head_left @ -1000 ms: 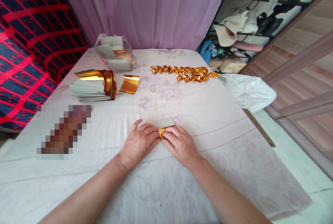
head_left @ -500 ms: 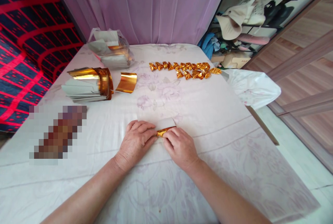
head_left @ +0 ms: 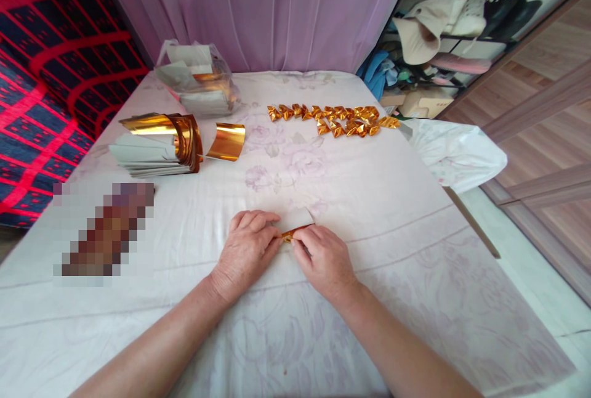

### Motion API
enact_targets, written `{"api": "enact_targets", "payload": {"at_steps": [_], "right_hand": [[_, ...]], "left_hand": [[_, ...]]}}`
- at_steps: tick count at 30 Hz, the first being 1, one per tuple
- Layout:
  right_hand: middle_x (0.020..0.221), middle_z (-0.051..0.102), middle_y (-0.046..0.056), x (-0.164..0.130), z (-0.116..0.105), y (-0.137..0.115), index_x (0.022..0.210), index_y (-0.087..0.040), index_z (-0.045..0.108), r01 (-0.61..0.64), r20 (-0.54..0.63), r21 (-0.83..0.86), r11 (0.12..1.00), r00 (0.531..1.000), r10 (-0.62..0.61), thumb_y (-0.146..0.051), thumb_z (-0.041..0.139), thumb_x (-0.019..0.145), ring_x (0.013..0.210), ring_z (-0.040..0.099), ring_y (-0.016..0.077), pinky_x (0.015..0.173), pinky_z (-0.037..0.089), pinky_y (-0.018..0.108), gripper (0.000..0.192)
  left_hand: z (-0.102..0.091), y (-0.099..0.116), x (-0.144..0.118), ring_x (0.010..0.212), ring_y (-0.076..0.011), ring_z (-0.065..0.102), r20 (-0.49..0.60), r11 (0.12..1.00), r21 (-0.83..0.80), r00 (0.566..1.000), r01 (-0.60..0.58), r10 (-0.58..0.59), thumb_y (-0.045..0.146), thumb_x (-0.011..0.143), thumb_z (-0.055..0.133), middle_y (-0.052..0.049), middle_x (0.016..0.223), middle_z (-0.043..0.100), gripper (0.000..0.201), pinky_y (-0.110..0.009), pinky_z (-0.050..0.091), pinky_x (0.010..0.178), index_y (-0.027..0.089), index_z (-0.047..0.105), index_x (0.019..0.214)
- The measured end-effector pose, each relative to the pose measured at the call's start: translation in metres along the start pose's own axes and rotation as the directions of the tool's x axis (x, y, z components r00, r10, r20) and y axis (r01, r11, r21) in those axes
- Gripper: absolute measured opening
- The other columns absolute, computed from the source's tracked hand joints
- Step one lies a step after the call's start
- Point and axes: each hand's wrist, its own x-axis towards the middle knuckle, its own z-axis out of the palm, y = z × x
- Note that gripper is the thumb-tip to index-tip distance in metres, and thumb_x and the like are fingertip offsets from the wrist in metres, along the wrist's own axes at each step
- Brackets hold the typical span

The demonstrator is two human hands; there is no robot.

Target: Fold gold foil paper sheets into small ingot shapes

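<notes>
Folding step, near centre of white floral-print cloth-covered table (head_left: 415, 250): left hand (head_left: 244, 253) & right hand (head_left: 325, 259), fingers curled, pinch small gold-foil paper sheet (head_left: 295, 225). Next: likely needs firm crease. Folded gold pcs (head_left: 335, 121) far.

Gold foil paper (head_left: 292, 235); pale floral tablecloth (head_left: 323, 188); lilac curtain (head_left: 277, 10); red-and-navy blanket (head_left: 46, 77)

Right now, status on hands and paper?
Left hand and right hand both pinching the gold paper flat on the table. Nothing in the way.
</notes>
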Motion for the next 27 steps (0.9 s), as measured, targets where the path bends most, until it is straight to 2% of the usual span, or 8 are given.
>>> {"api": "enact_targets", "payload": {"at_steps": [5,9,15,27], "right_hand": [[0.069,0.063,0.001,-0.0001,0.0022,0.0025,0.075,-0.020,0.060,-0.009,-0.004,0.025,1.000,1.000,0.009,-0.016,0.050,0.092,0.068,0.058,0.0161,0.066,0.038,0.028,0.020],[0.069,0.064,0.001,-0.0008,0.0031,0.0042,0.075,-0.021,0.059,-0.015,-0.017,0.059,0.998,1.000,0.016,-0.016,0.049,0.091,0.068,0.059,0.0157,0.066,0.039,0.027,0.019],[0.070,0.065,-0.001,-0.0022,0.0043,0.0044,0.086,-0.022,0.057,-0.066,-0.039,0.097,0.993,0.997,0.070,-0.017,0.051,0.090,0.067,0.061,0.0157,0.066,0.041,0.027,0.009],[0.067,0.062,-0.001,-0.0020,0.0054,0.0037,0.079,-0.022,0.053,-0.025,-0.055,-0.003,1.000,0.998,0.025,-0.014,0.049,0.090,0.065,0.058,0.0161,0.063,0.039,0.028,0.015]], "left_hand": [[0.0012,-0.0024,-0.0014,0.109,-0.0258,0.056,0.021,0.999,-0.025,0.999,0.042,-0.041,0.021,0.087,0.065,-0.005,0.118,0.066,0.007,-0.045,0.040,0.094,0.022,0.071,0.091],[0.0015,-0.0028,-0.0008,0.108,-0.0250,0.056,0.014,0.998,-0.040,0.998,0.055,-0.055,0.021,0.089,0.061,-0.004,0.117,0.066,0.011,-0.044,0.040,0.094,0.024,0.071,0.088],[-0.0001,-0.0010,0.0002,0.108,-0.0249,0.057,0.031,0.997,-0.050,0.998,0.062,-0.060,0.022,0.090,0.059,-0.005,0.115,0.067,0.014,-0.045,0.040,0.096,0.023,0.071,0.084],[0.0026,0.0028,0.0061,0.112,-0.0276,0.055,0.088,0.983,-0.068,0.983,0.169,-0.163,0.030,0.088,0.064,-0.005,0.118,0.065,0.012,-0.049,0.039,0.096,0.022,0.068,0.080]]}}
